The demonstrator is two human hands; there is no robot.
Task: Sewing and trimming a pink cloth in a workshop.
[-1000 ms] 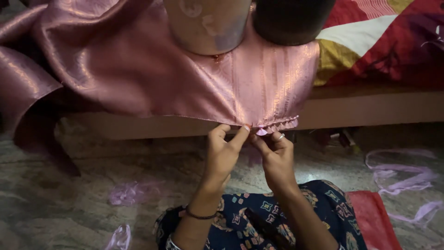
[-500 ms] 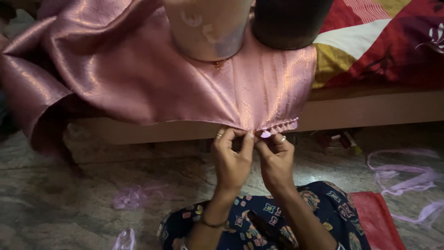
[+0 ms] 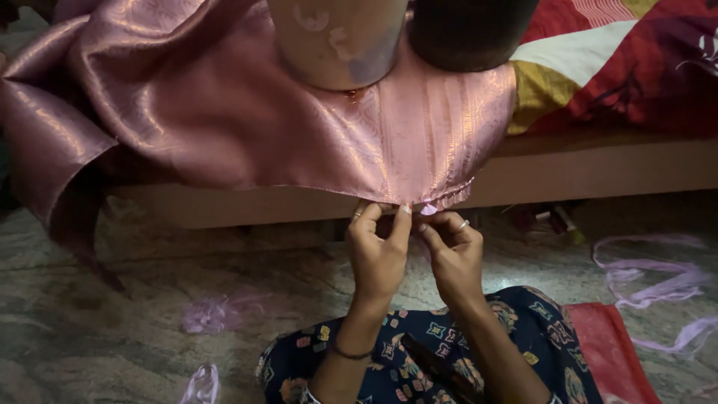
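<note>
Both hands, left (image 3: 378,251) and right (image 3: 451,254), pinch the pink fabric's (image 3: 247,120) hem; bed edge (image 3: 598,168) above marble floor (image 3: 112,314).

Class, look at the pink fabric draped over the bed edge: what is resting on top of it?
Two round containers sit on the pink fabric: a pale container and a dark container. Their tops are cut off, and what the fabric hides beneath them cannot be seen.
</note>
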